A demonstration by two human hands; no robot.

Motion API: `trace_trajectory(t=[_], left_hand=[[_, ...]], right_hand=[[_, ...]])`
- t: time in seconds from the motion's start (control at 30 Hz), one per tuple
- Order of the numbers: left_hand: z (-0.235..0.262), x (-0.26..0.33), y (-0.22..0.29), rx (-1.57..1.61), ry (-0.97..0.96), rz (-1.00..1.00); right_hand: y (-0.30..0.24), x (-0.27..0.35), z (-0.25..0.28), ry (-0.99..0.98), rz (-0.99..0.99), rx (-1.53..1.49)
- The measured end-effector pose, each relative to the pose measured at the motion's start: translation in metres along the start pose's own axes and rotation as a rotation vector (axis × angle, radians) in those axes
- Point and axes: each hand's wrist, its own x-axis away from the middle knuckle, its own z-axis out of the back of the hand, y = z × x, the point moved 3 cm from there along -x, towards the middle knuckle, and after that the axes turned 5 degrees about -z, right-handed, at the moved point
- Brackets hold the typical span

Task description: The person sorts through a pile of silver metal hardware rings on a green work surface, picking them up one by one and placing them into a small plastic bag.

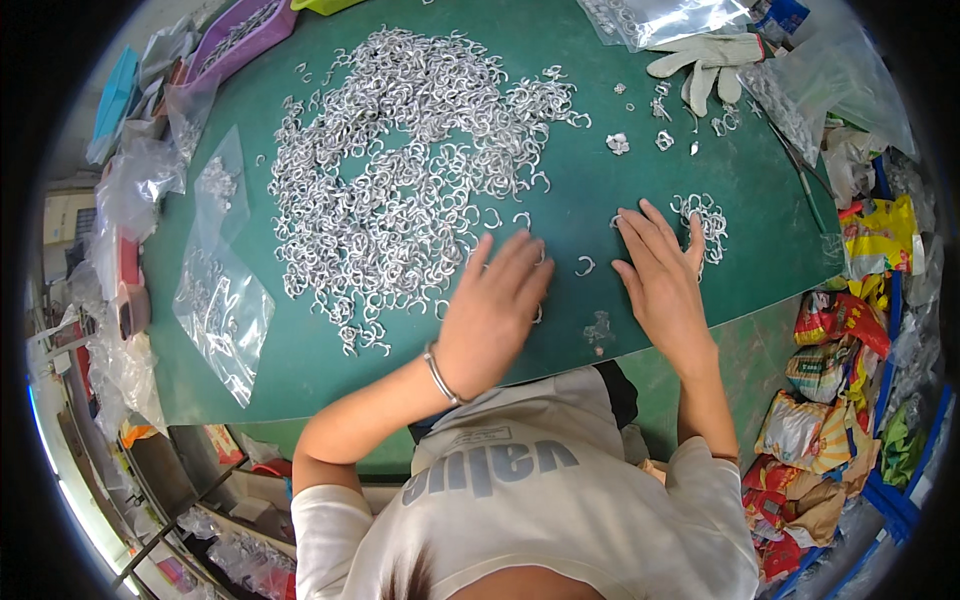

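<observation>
Green worktable (770,200) is holding a large pile (390,210) of silver open rings, with two bare hands reaching over its right side

Small C-shaped metal rings are forming the large pile, which is serving here as the landmark. At its lower right edge, the person's left hand (500,300) is hovering palm down, with a metal bracelet (440,375) circling its wrist. Its fingers are blurring and slightly curling, so whether they are gripping a ring cannot be told. Farther right of the pile, the right hand (662,265) is lying palm down, fingers spreading loosely and not closing on anything; its outer fingers are reaching to a small heap (712,230) of similar rings. One single ring (585,266) is lying right of the pile, between the hands.

Beyond the pile to the upper right, a pale work glove (710,62) is resting near silvery scraps (617,144). Left of the pile, a clear plastic bag (228,330) is lying flat; at the pile's upper left, a purple tray (262,42) is standing. Far right of the pile, colourful packages (795,430) are crowding together beside the table.
</observation>
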Motion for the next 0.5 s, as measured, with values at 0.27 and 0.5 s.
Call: trace_trajectory(t=[0.27, 0.5], left_hand=[[-0.006, 0.030, 0.017, -0.048, -0.134, -0.035], [-0.020, 0.075, 0.039, 1.335, -0.418, 0.209]], right_hand=[[-0.008, 0.010, -0.002, -0.046, 0.027, 0.064], [-0.012, 0.008, 0.008, -0.051, 0.039, 0.049]])
